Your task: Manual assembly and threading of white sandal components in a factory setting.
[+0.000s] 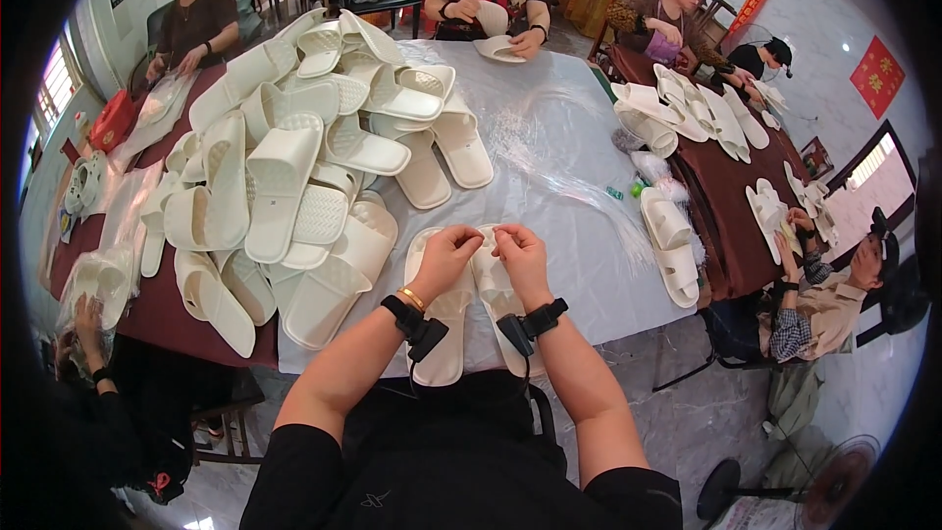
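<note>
A pair of cream slippers lies side by side at the table's near edge, the left slipper point(439, 344) and the right slipper point(510, 353) with toes and straps partly under my hands. Over the left one is my left hand point(444, 261), its thumb and fingertips pinched together. My right hand point(522, 257) is pinched in the same way, close beside it above the right slipper. Whatever sits between the fingertips is too small to make out. Each wrist wears a black strap with a small device. Just left of my hands rises a big pile of cream slippers point(285, 172).
Clear thin strands point(559, 172) lie across the plastic-covered table point(579, 285) to the right. A single slipper point(669, 245) rests at its right edge. More slippers point(721, 123) lie on the brown-covered table. Several people sit around handling slippers. A fan point(836, 483) stands lower right.
</note>
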A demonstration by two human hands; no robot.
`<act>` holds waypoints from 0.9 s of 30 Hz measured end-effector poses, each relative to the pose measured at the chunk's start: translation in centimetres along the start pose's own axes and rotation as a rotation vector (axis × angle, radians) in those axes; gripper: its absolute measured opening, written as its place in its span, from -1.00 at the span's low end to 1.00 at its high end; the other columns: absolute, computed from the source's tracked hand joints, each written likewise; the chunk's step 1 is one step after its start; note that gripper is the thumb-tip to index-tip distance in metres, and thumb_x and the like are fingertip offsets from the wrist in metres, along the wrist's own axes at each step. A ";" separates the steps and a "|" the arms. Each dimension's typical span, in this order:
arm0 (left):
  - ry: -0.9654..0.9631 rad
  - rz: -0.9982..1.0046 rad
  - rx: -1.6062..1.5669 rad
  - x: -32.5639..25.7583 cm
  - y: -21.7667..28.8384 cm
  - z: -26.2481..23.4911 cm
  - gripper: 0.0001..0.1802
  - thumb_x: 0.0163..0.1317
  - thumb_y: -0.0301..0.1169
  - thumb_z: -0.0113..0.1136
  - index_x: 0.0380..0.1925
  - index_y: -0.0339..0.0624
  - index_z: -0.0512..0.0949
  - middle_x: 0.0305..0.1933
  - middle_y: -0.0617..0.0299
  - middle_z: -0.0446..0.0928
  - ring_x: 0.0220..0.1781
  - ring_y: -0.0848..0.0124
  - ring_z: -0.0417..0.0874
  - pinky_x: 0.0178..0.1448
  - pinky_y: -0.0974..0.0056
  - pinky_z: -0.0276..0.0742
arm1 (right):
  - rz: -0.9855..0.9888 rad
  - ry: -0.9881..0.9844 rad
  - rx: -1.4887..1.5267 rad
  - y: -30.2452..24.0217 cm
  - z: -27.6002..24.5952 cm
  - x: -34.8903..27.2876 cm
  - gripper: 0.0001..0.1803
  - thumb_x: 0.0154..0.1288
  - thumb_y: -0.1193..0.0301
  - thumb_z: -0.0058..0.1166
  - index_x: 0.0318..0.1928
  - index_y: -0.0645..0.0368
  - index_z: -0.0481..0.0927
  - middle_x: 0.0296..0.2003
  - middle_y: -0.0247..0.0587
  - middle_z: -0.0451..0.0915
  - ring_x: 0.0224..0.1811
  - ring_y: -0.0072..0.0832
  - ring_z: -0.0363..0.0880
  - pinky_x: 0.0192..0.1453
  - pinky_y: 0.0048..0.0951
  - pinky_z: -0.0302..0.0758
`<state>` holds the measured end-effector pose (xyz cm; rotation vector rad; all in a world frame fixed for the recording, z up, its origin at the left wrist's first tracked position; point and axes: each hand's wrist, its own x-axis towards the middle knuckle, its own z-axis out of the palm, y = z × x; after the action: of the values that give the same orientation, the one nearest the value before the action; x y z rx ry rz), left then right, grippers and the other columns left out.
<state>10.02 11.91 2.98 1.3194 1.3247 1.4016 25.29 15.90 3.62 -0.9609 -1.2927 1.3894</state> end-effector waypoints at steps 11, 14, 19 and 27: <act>-0.003 0.048 0.118 0.6 -0.3 0.7 -0.81 0.23 -0.42 0.17 -0.30 -0.36 0.60 -0.41 0.26 0.59 -0.36 0.55 0.53 -0.26 0.41 0.45 | -0.035 0.001 -0.067 1.0 -1.0 0.2 -0.83 0.29 0.42 0.10 -0.18 0.24 0.64 -0.47 -0.38 0.60 -0.48 -0.69 0.53 -0.40 -0.63 0.46; 0.025 0.046 0.110 0.2 -0.6 -0.3 -0.81 0.19 -0.40 0.19 -0.34 -0.34 0.62 -0.41 0.14 0.63 -0.37 0.46 0.60 -0.23 0.35 0.50 | -0.030 -0.058 -0.091 1.5 0.1 0.3 -0.81 0.29 0.40 0.10 -0.19 0.26 0.63 -0.44 -0.37 0.60 -0.46 -0.69 0.52 -0.38 -0.62 0.45; 0.005 0.040 0.107 -0.3 1.1 0.1 -0.83 0.19 -0.42 0.19 -0.36 -0.34 0.60 -0.45 0.20 0.60 -0.41 0.50 0.56 -0.28 0.38 0.46 | -0.034 -0.088 -0.054 1.5 -0.2 0.3 -0.82 0.30 0.42 0.10 -0.19 0.26 0.63 -0.42 -0.38 0.60 -0.44 -0.69 0.51 -0.34 -0.62 0.47; 0.006 -0.011 0.103 0.1 0.3 -0.1 -0.84 0.20 -0.43 0.17 -0.40 -0.34 0.57 -0.50 0.33 0.52 -0.45 0.59 0.44 -0.35 0.43 0.36 | -0.090 -0.098 -0.183 1.2 0.0 0.3 -0.82 0.22 0.41 0.11 -0.31 0.28 0.65 -0.53 -0.41 0.57 -0.52 -0.70 0.48 -0.45 -0.60 0.43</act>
<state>9.93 11.89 3.32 1.3738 1.4224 1.3469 25.05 16.24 2.44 -0.9538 -1.5393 1.2788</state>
